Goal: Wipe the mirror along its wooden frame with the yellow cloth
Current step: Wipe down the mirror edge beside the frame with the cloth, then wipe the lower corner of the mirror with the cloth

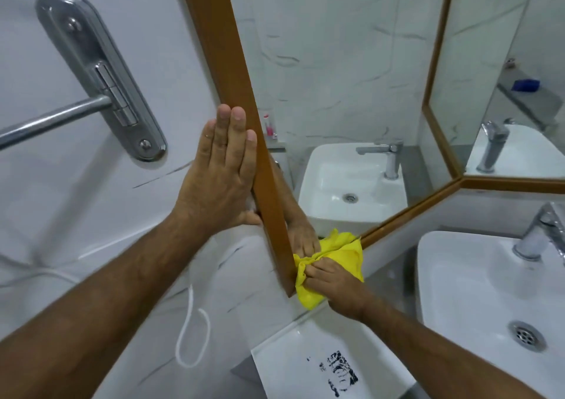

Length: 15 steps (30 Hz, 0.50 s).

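Note:
The mirror [336, 71] hangs on a marbled wall, bordered by a brown wooden frame [232, 71]. My left hand [220, 172] lies flat with fingers together against the frame's left outer edge, thumb hooked at the frame's side. At the frame's lower left corner, my right hand [333, 282] is bunched on the yellow cloth [339, 251], which is pressed onto the glass. The cloth and hand are doubled in the reflection.
A chrome towel-bar bracket [101, 74] is fixed to the wall at left. A white sink [489, 300] with a chrome tap [541, 233] stands at right. Below lies a white ledge [305, 365] with a black print, and a white cord loop [192, 337] hangs on the wall.

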{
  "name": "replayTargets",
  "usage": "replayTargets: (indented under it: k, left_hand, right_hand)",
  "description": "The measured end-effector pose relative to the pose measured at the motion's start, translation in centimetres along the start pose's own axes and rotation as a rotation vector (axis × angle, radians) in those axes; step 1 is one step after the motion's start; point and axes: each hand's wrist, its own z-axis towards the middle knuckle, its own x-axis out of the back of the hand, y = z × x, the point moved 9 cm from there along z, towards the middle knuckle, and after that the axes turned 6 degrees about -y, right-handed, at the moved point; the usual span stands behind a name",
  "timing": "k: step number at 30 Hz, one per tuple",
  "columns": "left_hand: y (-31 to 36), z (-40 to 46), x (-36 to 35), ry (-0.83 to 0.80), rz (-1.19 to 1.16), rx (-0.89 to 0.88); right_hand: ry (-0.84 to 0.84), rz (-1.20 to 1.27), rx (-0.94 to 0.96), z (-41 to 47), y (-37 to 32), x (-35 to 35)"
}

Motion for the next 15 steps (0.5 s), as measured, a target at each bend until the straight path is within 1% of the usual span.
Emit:
replayTargets:
  k: [3, 5, 6, 7, 9, 11, 13, 15]
  left_hand:
    - [0.4, -0.3, 0.1, -0.074, 0.004, 0.042]
    - [0.9, -0.9, 0.2, -0.112, -0.02, 0.096]
    - [1.5, -1.3, 0.2, -0.126, -0.028, 0.121]
    - [2.3, -1.9, -0.1, -0.14, -0.033, 0.137]
    - [4.8, -3.6, -1.3, -0.181, -0.045, 0.117]
    - [8.3, -5.8, -2.8, -0.19, -0.066, 0.071]
    - [12.1, -8.3, -5.1, -0.217, -0.143, 0.024]
    - [15.3, -10.6, -7.0, -0.249, -0.173, -0.04]
  right_hand:
    - [-0.15, 0.084, -0.121, 0.3, -0.3, 0.4]
    - [-0.284, 0.165, -0.235, -0.1, -0.5, 0.3]
    - [-0.351, 0.173, -0.283, -0.7, -0.6, -0.1]
    - [-0.466, 0.171, -0.308, -1.6, -1.1, -1.2]
    - [-0.616, 0.139, -0.329, -3.4, -2.3, -3.2]
    - [-0.635, 0.102, -0.377, -4.6, -2.7, -4.2]
    - [-0.657, 0.071, -0.4, -4.8, -3.0, -4.8]
    - [-0.591, -0.111, -0.319, -4.6, -4.1, -5.1]
